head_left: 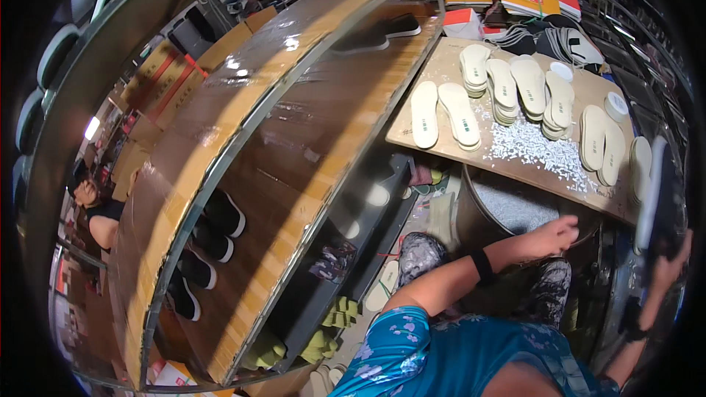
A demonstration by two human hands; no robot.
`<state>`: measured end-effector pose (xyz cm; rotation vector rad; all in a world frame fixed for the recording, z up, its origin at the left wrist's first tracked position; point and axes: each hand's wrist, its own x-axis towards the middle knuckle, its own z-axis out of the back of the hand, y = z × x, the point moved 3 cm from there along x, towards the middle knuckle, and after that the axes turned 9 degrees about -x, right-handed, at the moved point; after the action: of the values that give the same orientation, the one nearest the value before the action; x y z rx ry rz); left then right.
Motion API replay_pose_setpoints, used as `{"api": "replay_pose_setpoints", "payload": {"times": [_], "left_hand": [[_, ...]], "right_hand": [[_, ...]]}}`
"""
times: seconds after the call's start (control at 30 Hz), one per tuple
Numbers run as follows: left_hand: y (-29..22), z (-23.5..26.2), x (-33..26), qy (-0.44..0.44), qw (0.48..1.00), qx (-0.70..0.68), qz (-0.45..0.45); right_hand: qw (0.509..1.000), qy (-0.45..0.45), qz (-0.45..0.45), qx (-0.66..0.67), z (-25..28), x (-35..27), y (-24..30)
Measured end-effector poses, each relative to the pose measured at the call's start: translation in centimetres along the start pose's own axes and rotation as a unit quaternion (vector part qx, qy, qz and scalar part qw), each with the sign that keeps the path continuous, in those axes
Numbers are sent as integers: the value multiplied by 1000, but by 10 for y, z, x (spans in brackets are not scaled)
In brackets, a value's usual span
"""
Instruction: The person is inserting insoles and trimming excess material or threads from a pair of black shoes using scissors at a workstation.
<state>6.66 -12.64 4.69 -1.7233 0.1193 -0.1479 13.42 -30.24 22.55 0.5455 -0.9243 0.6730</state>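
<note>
Reaching left hand (553,234) toward near desk (515,165) edge, fingers loosely curled, empty, beside grey drum (507,209); right hand (665,261) clamped on dark shoe (657,195), long axis upright, far right. Nearest white insoles (597,143) lying beyond, closer to left hand.

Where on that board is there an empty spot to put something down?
The board's near-left corner, left of the two single insoles, is bare. The far-left strip beside the stacks too. The middle is crowded with stacks and white bits.
</note>
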Motion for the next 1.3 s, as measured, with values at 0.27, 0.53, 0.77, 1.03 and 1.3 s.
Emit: {"api": "replay_pose_setpoints", "payload": {"times": [0.27,0.53,0.77,1.03,1.3], "left_hand": [[19,65,-67,-249,852,-460,-2],[37,96,-83,-417,860,-281,-87],[-7,6,-27,-176,878,386,-220],[5,37,-6,-249,940,232,29],[4,48,11,-257,888,359,126]], "right_hand": [[831,494,200,157,-121,-106,108],[872,355,-56,331,-136,-127,79],[964,229,-132,19,-100,-88,23],[935,291,-172,108,-171,-185,-111],[875,378,-226,200,-178,-157,-12]]}}
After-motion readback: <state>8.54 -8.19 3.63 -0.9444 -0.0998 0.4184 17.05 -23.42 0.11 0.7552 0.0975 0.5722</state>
